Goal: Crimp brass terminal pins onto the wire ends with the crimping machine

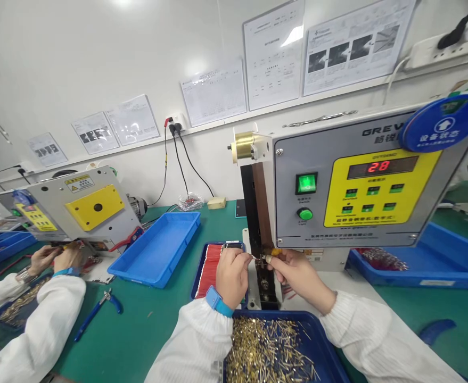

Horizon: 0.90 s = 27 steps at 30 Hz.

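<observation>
My left hand [232, 272], with a blue strap at the wrist, is closed in a pinch at the left of the machine's black working head [266, 290]. A thin wire end shows at its fingertips. My right hand [300, 276] is closed at the right side of the same spot; what it pinches is too small to make out. Red wires [208, 270] lie in a blue tray beside my left hand. Below both hands, a dark blue tray [329, 348] holds many small gold metal terminals [257, 346]. The grey machine [313, 143] shows 28 in red digits.
An empty-looking blue tray [157, 247] and blue-handled cutters [98, 314] lie on the green table to the left. A co-worker's hands [68, 258] are at another machine [93, 207]. Another blue tray [437, 260] with red wires stands right.
</observation>
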Available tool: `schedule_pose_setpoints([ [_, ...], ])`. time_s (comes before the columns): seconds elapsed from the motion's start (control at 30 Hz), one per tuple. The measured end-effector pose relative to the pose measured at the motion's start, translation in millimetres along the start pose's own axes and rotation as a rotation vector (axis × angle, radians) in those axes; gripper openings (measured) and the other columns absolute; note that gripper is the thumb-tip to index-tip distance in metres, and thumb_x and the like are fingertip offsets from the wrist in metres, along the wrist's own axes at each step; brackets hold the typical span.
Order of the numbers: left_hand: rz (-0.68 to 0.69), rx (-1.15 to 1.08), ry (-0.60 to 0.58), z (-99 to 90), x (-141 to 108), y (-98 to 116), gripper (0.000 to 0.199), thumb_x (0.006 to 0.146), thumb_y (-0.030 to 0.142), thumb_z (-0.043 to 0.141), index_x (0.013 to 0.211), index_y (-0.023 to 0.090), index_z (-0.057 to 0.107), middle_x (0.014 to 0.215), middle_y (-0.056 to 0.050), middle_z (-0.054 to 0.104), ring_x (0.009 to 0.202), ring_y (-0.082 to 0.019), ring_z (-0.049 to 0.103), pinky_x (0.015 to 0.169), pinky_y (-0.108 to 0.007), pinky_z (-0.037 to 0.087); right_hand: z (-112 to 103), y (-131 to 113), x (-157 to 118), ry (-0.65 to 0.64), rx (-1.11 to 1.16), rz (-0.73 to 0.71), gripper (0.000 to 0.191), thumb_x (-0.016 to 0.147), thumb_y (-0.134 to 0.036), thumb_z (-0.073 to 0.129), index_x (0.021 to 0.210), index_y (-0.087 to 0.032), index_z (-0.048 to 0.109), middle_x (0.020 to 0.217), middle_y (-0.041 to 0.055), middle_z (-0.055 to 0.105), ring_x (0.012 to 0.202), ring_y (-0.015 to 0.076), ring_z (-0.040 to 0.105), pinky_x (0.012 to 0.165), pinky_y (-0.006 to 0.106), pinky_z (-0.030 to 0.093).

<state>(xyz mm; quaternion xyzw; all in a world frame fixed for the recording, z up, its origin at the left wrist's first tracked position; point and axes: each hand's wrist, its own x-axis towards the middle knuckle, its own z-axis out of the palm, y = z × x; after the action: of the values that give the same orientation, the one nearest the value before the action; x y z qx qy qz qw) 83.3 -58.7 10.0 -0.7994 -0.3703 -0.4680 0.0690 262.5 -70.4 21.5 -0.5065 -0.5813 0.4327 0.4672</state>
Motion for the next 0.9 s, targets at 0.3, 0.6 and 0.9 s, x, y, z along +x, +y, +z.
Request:
schedule_pose_setpoints([
  [0.3, 0.010, -0.002, 0.001, -0.2, 0.3, -0.3, 0.017, 0.092, 0.014, 0.044, 0.092, 0.016, 0.061, 0.092, -0.006, 0.056, 0.089, -0.014, 0.050, 0.078, -0.026, 0.044, 0.1, 1.5, -0.5, 0.003, -0.028, -0.012, 0.034, 0.076, -0.054, 0.051, 0.067, -0.021, 0.053, 0.044, -0.0019, 0.047, 0.038, 0.0161, 0.046, 0.039, 0.028, 0.038],
  [0.6, 0.008, 0.008, 0.017, -1.2, -0.2, 0.6, 0.018, 0.091, 0.013, 0.046, 0.093, 0.016, 0.064, 0.092, -0.007, 0.055, 0.089, -0.014, 0.049, 0.076, -0.026, 0.043, 1.6, 5.5, 0.2, 0.021, -0.021, -0.021, 0.034, 0.077, -0.054, 0.051, 0.068, -0.021, 0.052, 0.044, -0.0030, 0.046, 0.037, 0.0153, 0.045, 0.038, 0.027, 0.037],
  [0.9, 0.003, -0.039, 0.012, -2.4, 1.0, 2.1, 0.013, 0.092, 0.015, 0.048, 0.095, 0.016, 0.060, 0.091, -0.005, 0.057, 0.089, -0.013, 0.050, 0.079, -0.026, 0.042, 9.4, 2.1, -6.1, 0.210, -0.071, -0.147, 0.023, 0.079, -0.044, 0.053, 0.069, -0.023, 0.049, 0.048, -0.0034, 0.047, 0.041, 0.0172, 0.048, 0.037, 0.026, 0.035],
])
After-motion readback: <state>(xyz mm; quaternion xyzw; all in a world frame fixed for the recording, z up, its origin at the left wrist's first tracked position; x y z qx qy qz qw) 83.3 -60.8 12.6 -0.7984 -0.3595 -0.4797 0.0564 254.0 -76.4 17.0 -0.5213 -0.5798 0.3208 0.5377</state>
